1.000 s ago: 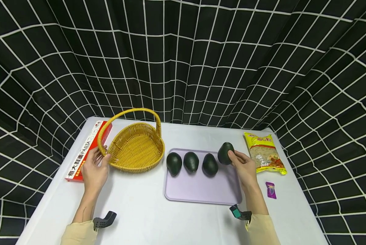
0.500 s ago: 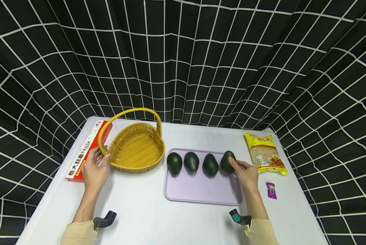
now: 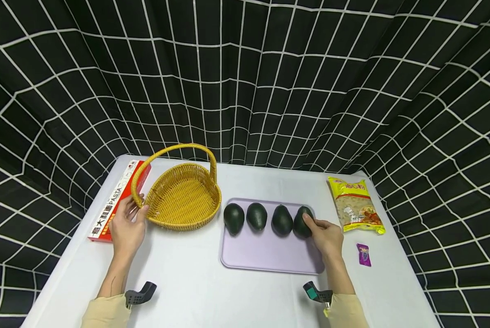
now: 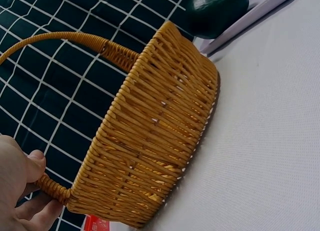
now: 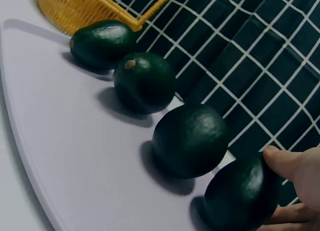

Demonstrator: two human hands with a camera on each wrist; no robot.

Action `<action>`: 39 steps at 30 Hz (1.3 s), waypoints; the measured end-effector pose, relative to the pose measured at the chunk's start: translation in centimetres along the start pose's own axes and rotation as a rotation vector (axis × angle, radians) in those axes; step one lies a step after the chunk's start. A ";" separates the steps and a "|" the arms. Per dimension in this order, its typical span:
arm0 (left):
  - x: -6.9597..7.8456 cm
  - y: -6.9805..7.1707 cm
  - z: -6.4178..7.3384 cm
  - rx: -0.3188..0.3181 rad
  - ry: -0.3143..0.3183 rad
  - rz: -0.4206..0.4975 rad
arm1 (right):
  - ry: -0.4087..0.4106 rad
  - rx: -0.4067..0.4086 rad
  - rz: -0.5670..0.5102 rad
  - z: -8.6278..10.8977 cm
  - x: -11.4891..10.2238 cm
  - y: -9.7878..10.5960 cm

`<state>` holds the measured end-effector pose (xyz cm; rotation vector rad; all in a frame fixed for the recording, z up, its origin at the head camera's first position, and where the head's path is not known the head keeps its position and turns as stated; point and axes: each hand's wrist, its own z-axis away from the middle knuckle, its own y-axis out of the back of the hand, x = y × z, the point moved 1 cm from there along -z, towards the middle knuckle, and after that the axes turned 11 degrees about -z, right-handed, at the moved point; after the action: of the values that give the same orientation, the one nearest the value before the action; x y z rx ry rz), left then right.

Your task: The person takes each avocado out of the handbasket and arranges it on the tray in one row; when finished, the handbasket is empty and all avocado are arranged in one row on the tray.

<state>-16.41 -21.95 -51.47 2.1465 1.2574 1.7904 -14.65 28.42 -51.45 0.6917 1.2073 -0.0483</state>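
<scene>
My left hand [image 3: 128, 228] grips the yellow wicker basket [image 3: 183, 200] at the foot of its tall handle, thumb and fingers around it in the left wrist view. Nothing lies inside the basket. My right hand [image 3: 328, 237] holds the rightmost dark green avocado [image 3: 302, 224] between thumb and fingers, low on the lilac tray [image 3: 265, 255]. Three more avocados stand in a row to its left: a near one [image 3: 282, 221], a middle one [image 3: 256, 217] and a far-left one [image 3: 233, 219]. In the right wrist view the held avocado [image 5: 240, 196] casts its shadow on the tray.
A red and white pasta box [image 3: 114, 205] lies left of the basket, partly behind my left hand. Right of the tray are a yellow pasta bag [image 3: 356, 205] and a small purple packet [image 3: 363, 255]. A black gridded curtain [image 3: 245, 91] surrounds the white table.
My right hand has lowered the avocado from above the tray's back right edge to the end of the row. The left hand and basket have stayed put.
</scene>
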 end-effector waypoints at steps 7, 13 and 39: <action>0.2 0.0 -0.1 -0.012 0.012 -0.014 | 0.145 0.037 0.003 -0.5 0.3 -0.6; 0.4 0.1 -0.1 -0.018 0.020 -0.017 | 0.266 0.016 -0.039 -0.7 0.4 -1.3; 0.3 0.0 0.1 -0.007 0.033 0.023 | 0.231 -0.005 0.017 -0.6 1.3 -1.2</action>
<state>-16.28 -21.71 -51.24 2.1450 1.2362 1.8440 -15.12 28.16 -53.21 0.7175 1.4216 0.0502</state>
